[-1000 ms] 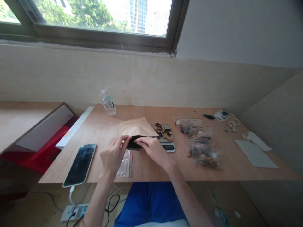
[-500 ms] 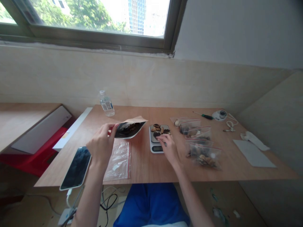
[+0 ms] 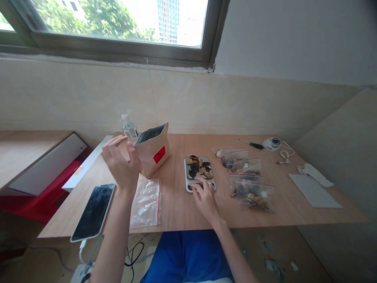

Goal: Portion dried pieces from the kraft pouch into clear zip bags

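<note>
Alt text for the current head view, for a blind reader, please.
A person's right hand is over the front of a digital scale bearing dark and tan dried pieces; the open left hand is raised beside an open kraft-paper pouch. A flat zip bag lies in front of the pouch, a smartphone to the left, and filled zip bags right of the scale.

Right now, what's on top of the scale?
Dark and tan pieces lie on the scale. They hide the plate beneath them; the right hand covers part of its display.
</note>
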